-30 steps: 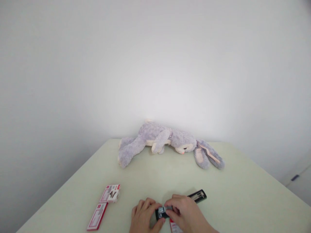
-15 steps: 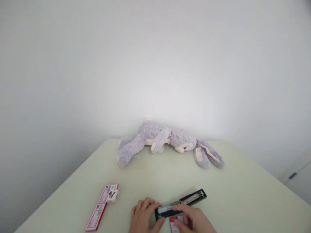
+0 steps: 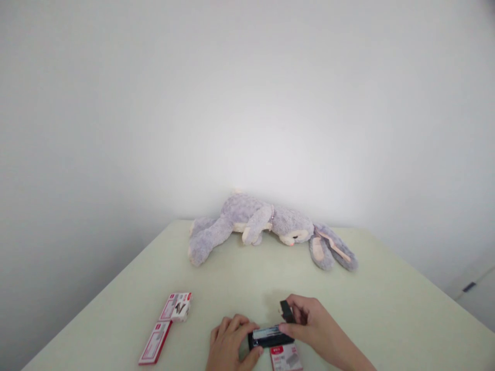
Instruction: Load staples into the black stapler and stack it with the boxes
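1. A black stapler (image 3: 269, 337) is held down on the pale bench (image 3: 386, 309) near its front edge, between the two hands.
2. The left hand (image 3: 228, 345) is curled against the stapler's left end, thumb and fingers closed on it, so the base is steadied.
3. The right hand (image 3: 313, 324) is closed on the stapler's top arm (image 3: 286, 310), which is raised and tilted up over the base; a silvery channel is seen along the body below it.
4. The step in hand is judged to be the closing of the lid over the magazine. The next move would call for the top arm to be pressed down squarely while the base is kept from sliding.
5. A red-and-white staple box (image 3: 285, 358) lies just in front of the stapler, cut off by the lower edge of the view. Two more boxes, one small (image 3: 177, 306) and one flat (image 3: 155, 343), lie to the left, apart from the hands.
6. A grey plush rabbit (image 3: 266, 226) lies on its side at the far end of the bench, well apart.
7. Whether staples sit in the channel cannot be made out; the hinge is hidden by the right hand's fingers, and both wrists are cut off.
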`<state>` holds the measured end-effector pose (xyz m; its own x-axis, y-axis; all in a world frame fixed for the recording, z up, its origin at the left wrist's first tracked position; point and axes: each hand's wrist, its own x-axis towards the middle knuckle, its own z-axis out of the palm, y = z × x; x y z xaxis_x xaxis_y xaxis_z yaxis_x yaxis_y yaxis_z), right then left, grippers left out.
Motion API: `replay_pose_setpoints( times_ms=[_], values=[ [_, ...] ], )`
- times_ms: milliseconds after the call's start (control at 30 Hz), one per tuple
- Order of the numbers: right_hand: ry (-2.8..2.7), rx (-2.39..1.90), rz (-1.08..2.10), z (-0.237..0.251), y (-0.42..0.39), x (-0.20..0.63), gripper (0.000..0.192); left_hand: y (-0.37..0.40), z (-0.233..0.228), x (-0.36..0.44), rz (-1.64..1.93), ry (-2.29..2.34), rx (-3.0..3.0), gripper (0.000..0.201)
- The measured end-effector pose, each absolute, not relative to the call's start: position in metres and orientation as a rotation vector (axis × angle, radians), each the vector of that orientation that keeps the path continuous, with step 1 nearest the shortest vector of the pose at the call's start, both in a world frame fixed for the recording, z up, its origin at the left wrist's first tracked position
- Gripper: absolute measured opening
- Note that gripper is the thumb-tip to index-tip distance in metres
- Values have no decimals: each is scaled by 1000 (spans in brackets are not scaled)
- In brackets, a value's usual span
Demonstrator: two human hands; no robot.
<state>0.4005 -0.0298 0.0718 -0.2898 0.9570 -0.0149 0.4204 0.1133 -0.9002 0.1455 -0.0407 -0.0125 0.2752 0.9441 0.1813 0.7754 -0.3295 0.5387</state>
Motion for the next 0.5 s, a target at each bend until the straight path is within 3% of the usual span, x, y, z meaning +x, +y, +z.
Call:
replay_pose_setpoints(
  times_ms=[133,333,500],
  values=[
    [-1979,-1447,1023,73,-30,372,12,-41,-15,149,700,1569,2205,34],
    [-2213,-1508,802,62,-31,358,23,-42,-16,146,727,1586,2181,35],
    [-2200,-1553,740,68,-29,362,20,-48,-19,145,838,1606,2234,35]
  ],
)
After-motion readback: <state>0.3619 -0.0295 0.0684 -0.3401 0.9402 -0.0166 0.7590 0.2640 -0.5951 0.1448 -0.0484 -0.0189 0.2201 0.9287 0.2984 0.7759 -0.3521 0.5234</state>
